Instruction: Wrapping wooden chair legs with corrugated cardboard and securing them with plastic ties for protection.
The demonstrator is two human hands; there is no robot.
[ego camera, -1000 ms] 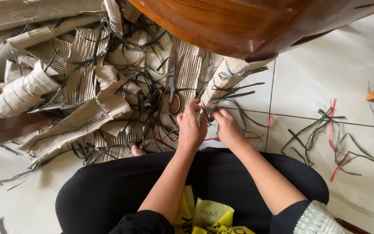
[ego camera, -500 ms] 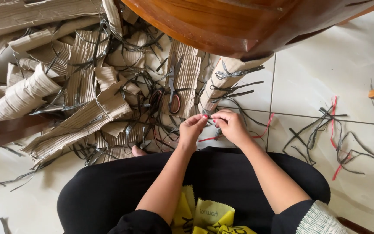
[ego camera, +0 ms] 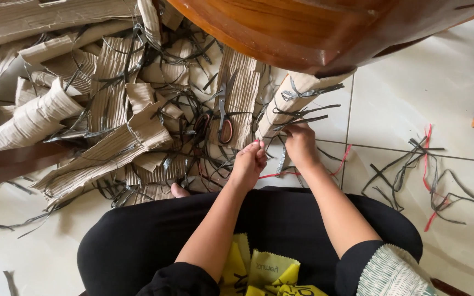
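The hands have drawn apart since a moment ago: the right hand [ego camera: 301, 143] has gone up to the cardboard roll [ego camera: 292, 104], fingers pinching a grey strip [ego camera: 303, 121] on it, the left hand [ego camera: 249, 162] closed on a red strip [ego camera: 281, 174] over the floor [ego camera: 412, 93], so another strip seems to be coming off

One head camera looks steeply down, close over the tiled floor [ego camera: 412, 93].
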